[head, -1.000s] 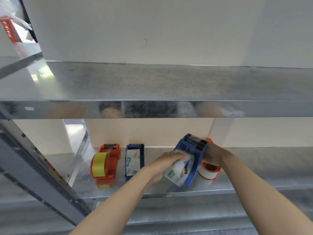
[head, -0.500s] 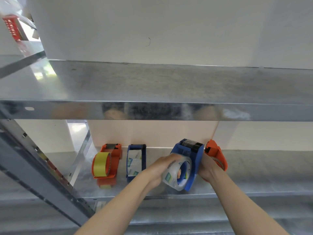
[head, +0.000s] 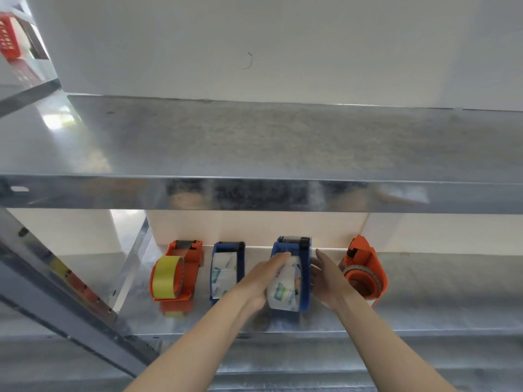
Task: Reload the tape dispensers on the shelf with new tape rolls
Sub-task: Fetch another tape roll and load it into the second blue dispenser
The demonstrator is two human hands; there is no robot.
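Your left hand (head: 261, 281) lies straight-fingered on the tape roll (head: 283, 295) in the blue dispenser (head: 305, 261); your right hand (head: 329, 278), fingers straight, rests against its side.

Setting: a storeroom or stock area. Evidence:

- Galvanised steel racking is seen. An upper shelf (head: 254, 142) and a lower shelf (head: 424, 292) of bare grey sheet metal are carried on a perforated upright (head: 70, 301) at the left.
- A plain white wall (head: 198, 38) is seen behind the racking.
- Packing supplies are lined up along the back of the lower shelf: an orange dispenser with yellow tape (head: 181, 267), a left blue dispenser (head: 226, 267), a right blue dispenser (head: 304, 267) and a right orange dispenser (head: 368, 267).
- A red basket (head: 7, 38) is glimpsed at the upper left edge.
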